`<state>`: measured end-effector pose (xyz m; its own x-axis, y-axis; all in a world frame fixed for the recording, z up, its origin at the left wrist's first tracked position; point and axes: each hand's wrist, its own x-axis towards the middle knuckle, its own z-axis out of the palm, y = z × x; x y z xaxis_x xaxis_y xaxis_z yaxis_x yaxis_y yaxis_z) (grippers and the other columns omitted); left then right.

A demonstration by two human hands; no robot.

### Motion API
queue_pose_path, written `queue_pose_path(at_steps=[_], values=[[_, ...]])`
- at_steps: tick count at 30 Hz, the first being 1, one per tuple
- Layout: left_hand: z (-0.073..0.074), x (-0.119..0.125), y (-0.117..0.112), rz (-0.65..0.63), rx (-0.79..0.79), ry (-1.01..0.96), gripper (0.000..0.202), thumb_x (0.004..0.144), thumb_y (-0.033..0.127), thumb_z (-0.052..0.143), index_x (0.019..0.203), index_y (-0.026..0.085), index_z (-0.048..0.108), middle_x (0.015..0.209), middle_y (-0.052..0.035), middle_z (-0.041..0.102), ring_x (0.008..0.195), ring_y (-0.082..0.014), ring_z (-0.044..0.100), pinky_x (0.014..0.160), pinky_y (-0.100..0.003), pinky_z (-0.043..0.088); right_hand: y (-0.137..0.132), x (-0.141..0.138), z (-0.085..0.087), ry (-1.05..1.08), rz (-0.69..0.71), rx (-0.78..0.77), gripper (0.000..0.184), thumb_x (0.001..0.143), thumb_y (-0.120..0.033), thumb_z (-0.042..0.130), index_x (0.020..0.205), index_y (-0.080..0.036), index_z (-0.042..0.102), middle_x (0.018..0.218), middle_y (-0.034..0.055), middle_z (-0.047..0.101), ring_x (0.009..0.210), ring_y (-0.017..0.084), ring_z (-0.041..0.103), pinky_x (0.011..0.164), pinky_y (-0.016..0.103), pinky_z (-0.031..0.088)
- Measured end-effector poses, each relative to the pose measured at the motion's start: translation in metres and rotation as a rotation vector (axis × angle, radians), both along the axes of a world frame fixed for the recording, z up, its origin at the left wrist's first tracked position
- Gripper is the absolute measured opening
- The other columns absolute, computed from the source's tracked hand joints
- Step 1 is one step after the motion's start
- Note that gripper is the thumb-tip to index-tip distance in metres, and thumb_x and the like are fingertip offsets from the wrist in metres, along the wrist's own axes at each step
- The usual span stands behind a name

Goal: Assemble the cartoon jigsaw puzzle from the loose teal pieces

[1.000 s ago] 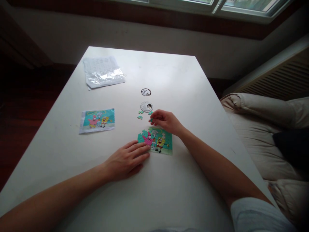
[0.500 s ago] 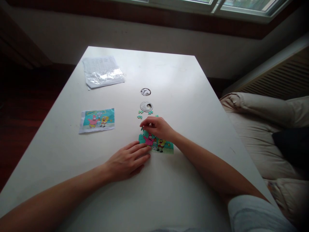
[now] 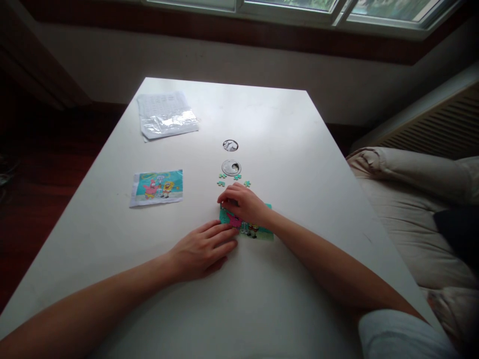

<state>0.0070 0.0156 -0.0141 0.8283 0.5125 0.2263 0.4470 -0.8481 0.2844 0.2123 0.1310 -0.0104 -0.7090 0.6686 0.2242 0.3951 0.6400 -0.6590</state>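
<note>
A partly joined jigsaw puzzle (image 3: 262,233) with cartoon figures on a teal ground lies on the white table. My left hand (image 3: 204,249) rests flat with fingers stretched out, their tips over the puzzle's lower left edge. Above the puzzle's upper left corner, my right hand (image 3: 245,203) has thumb and forefinger pinched on a small puzzle piece, mostly hidden by the fingers. That hand and wrist cover much of the puzzle's upper part. Just beyond it, several loose teal pieces lie on the table, among them one puzzle piece (image 3: 247,184) at the right.
A printed picture sheet (image 3: 159,188) with the same figures lies at the left. Farther back is a clear plastic bag with paper (image 3: 167,117). Two round fittings, a metal ring (image 3: 226,169) and a hole (image 3: 230,145), sit mid-table. A beige sofa (image 3: 389,199) stands right.
My right hand has lowered slightly toward the puzzle's upper left corner, and its piece is now more hidden. My left hand stays in place. The whole view has shifted a little.
</note>
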Motion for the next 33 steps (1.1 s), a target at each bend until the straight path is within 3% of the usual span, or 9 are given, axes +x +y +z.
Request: queue_pose_path(at_steps=[33], values=[[0.001, -0.0007, 0.0009, 0.0, -0.018, 0.01, 0.035, 0.098, 0.027, 0.051, 0.131, 0.017, 0.058, 0.15, -0.0117, 0.053, 0.137, -0.0269, 0.05, 0.12, -0.047, 0.037, 0.0044, 0.0037, 0.0016, 0.011, -0.012, -0.079, 0.016, 0.092, -0.014, 0.061, 0.095, -0.021, 0.075, 0.088, 0.0045, 0.069, 0.091, 0.019, 0.057, 0.086, 0.032, 0.044]])
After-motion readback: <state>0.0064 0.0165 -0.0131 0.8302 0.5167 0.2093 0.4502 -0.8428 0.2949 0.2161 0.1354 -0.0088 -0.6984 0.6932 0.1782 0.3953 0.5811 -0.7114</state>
